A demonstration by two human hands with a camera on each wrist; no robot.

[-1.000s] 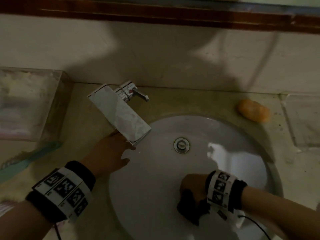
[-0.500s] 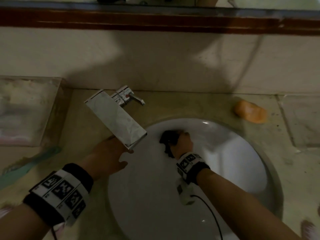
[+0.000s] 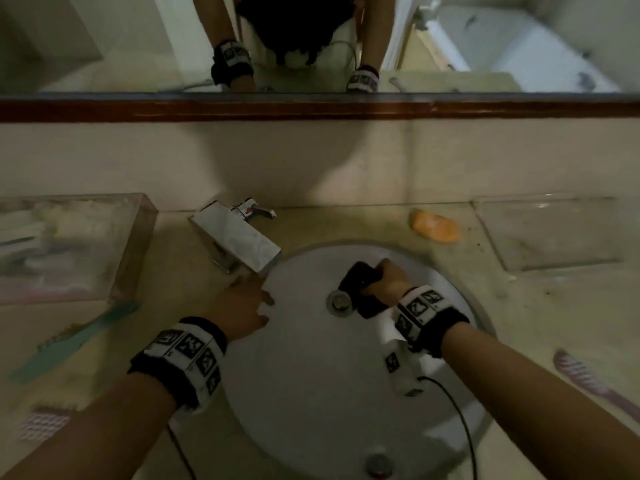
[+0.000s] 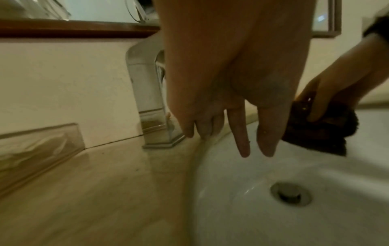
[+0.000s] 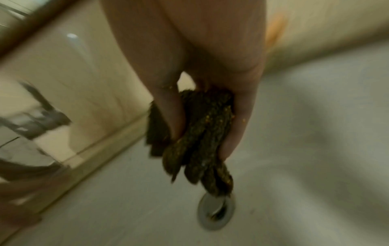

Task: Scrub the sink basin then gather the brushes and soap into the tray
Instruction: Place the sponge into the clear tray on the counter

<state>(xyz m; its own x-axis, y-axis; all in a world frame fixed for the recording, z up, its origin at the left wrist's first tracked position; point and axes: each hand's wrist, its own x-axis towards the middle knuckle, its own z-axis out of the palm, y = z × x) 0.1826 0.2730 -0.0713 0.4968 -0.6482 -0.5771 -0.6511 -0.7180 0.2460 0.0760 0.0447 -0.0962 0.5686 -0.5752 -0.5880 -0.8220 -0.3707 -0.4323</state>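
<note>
The round white sink basin (image 3: pixel 311 393) is set in a beige counter. My right hand (image 3: pixel 384 284) grips a dark folded scrub pad (image 3: pixel 360 282) against the basin's far side, just right of the drain (image 3: pixel 340 303). In the right wrist view the scrub pad (image 5: pixel 202 136) hangs crumpled between my fingers above the drain (image 5: pixel 215 214). My left hand (image 3: pixel 242 303) rests with straight fingers on the basin's left rim beside the chrome faucet (image 3: pixel 239 240); the left wrist view shows its fingers (image 4: pixel 242 133) spread over the rim. An orange soap bar (image 3: pixel 434 225) lies behind the basin.
A clear box (image 3: pixel 69 244) with items stands at the left. A flat clear tray (image 3: pixel 550 230) lies at the back right. A teal toothbrush (image 3: pixel 72 341) and a pink brush (image 3: pixel 41 424) lie on the left counter, another pink brush (image 3: pixel 588 379) on the right. A mirror hangs above.
My right hand has swept the scrub pad from the basin's near side to the far side and now to the right of the drain. The left hand has stayed on the rim.
</note>
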